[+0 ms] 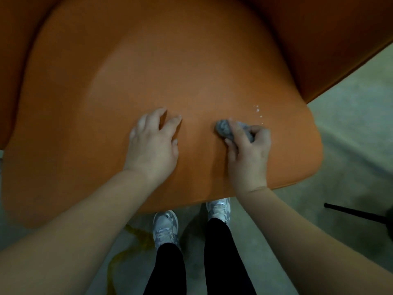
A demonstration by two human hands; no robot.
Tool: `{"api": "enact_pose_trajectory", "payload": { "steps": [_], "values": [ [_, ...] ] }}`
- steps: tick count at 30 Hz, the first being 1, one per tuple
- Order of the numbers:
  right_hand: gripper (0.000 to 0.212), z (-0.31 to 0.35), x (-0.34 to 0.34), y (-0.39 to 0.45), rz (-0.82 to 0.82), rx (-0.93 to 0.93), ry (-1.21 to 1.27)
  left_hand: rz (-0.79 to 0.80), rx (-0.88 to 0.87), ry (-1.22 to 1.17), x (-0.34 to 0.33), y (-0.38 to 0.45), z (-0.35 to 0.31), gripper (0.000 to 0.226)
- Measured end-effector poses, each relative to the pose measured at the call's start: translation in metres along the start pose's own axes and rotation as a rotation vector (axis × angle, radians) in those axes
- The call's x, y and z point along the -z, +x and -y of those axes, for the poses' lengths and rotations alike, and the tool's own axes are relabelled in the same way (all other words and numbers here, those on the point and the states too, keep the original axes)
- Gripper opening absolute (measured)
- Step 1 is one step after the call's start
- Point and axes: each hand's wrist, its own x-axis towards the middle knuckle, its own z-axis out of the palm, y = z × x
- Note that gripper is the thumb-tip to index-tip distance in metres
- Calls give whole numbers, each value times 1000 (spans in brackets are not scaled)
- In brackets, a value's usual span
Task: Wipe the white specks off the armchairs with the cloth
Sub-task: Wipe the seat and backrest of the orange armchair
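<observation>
The grey cloth (228, 129), right of centre, is bunched in the right hand (247, 152), whose fingers clamp it against the orange armchair seat (170, 77). White specks (258, 111) lie just upper right of it. The left hand (154, 143) rests flat, fingers spread, beside it.

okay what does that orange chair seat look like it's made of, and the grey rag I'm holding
Orange seat: it looks like smooth leather or faux leather with a soft sheen, since light glows across it with no visible weave; which one, I cannot tell. Grey cloth in the right hand: it looks like soft woven or knit fabric, matte and crumpled into folds.
</observation>
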Motion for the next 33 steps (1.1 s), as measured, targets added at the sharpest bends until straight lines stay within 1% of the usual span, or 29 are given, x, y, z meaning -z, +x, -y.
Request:
{"api": "enact_pose_trajectory", "payload": {
  "steps": [2, 3, 7, 10, 11, 12, 15, 16, 18, 22, 24, 25, 27, 28, 29, 30, 31, 33],
  "values": [
    [42, -7, 4, -4, 11, 44, -8, 7, -10, 8, -1, 7, -10, 54],
    [42, -14, 6, -1, -8, 14, -10, 8, -16, 13, -2, 10, -14, 54],
    [44, -45, 17, 32, -157, -284, 32, 11, -38, 27, -3, 22, -28, 54],
    [45, -44, 13, 56, -201, -382, 58, 7, -34, 32, -2, 30, -31, 54],
    [44, -37, 11, 59, -181, -374, 69, 2, -28, 27, -1, 32, -32, 54],
    [44, -29, 9, 58, -142, -320, 71, -2, -22, 24, -1, 33, -33, 54],
    [44, -15, 6, 35, -1, -11, 21, 2, -15, 28, -1, 33, -35, 54],
    [42, -18, 7, 29, 26, 27, 23, 6, -14, 29, -1, 33, -35, 55],
    [40, -30, 13, 29, 3, -23, 23, 5, -13, 27, -2, 32, -34, 56],
    [42, -42, 11, 68, -142, -293, -5, -2, 5, 29, -3, 30, -31, 57],
    [43, -29, 3, 84, -137, -339, -4, -11, -3, 27, -4, 30, -29, 56],
    [43, -19, -1, 85, -97, -315, 15, -18, -6, 23, -5, 30, -29, 56],
    [41, 0, -6, 70, 81, -196, 46, -26, 0, 23, -5, 30, -27, 56],
    [41, 6, -7, 56, 142, -90, 38, -27, 9, 24, -5, 30, -26, 56],
    [43, 8, -6, 43, 168, 26, 21, -32, 19, 24, -5, 30, -25, 56],
    [44, 5, -2, 34, 169, 105, 17, -37, 26, 22, -5, 30, -24, 56],
    [44, 0, 1, 33, 153, 125, 21, -41, 30, 21, -5, 30, -22, 56],
    [43, -14, 3, 51, 74, 64, 0, -53, 39, 21, -4, 29, -16, 55]
  ]
}}
